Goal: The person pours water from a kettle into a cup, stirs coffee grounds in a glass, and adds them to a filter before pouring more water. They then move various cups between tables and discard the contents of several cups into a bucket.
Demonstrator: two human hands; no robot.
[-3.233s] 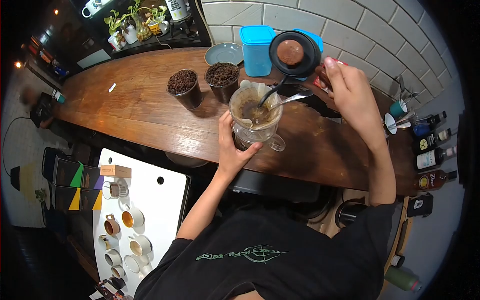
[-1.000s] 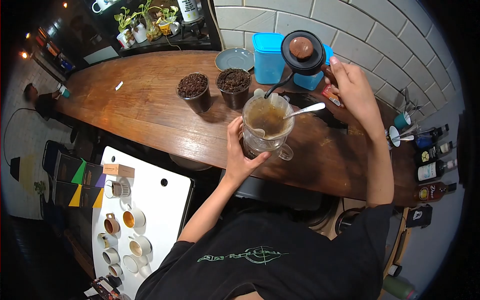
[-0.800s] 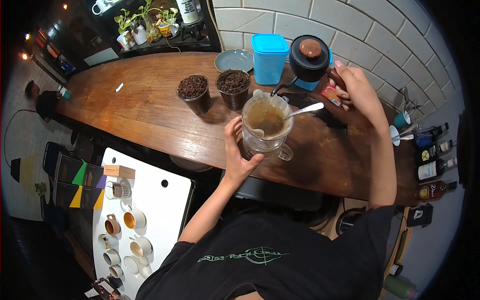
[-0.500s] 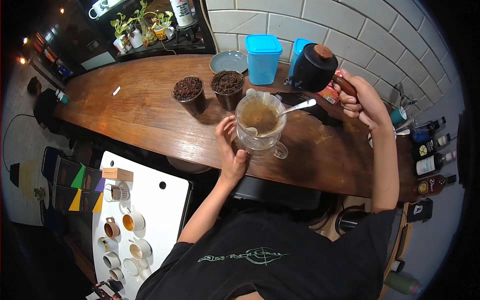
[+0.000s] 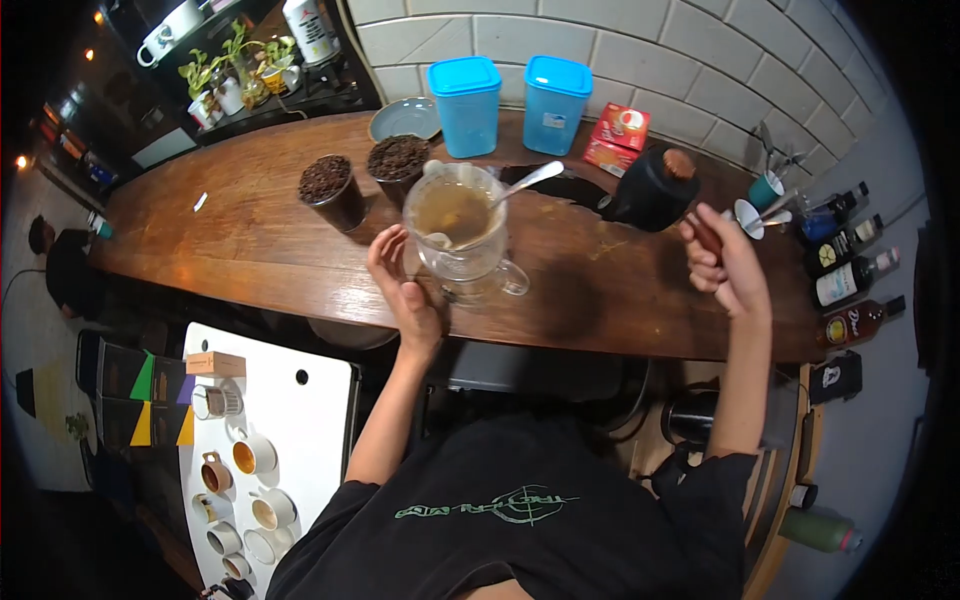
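Note:
A black kettle point(image 5: 648, 192) with a wooden knob is at the right part of the wooden counter, low over its surface. My right hand point(image 5: 728, 262) is closed around its wooden handle. In front of me stands a clear glass dripper point(image 5: 462, 258) with a filter full of brown liquid point(image 5: 455, 212), above a glass server with a handle point(image 5: 514, 279). A metal spoon point(image 5: 528, 182) leans out of the dripper's top. Beside the glass, on its left, my left hand point(image 5: 408, 300) is open, thumb and fingers apart, fingertips right at its side.
Two cups of dark grounds point(image 5: 332, 195) stand left of the dripper. Behind are a grey plate point(image 5: 405, 119), blue lidded containers point(image 5: 466, 110) and red boxes point(image 5: 616, 138). Bottles point(image 5: 850, 283) line the right end. Several mugs point(image 5: 254, 454) sit on a white table point(image 5: 310, 420) at lower left.
My right hand has carried the kettle right and down, away from the dripper. The second blue container and red boxes show fully now. My left hand stays beside the glass; the view has shifted.

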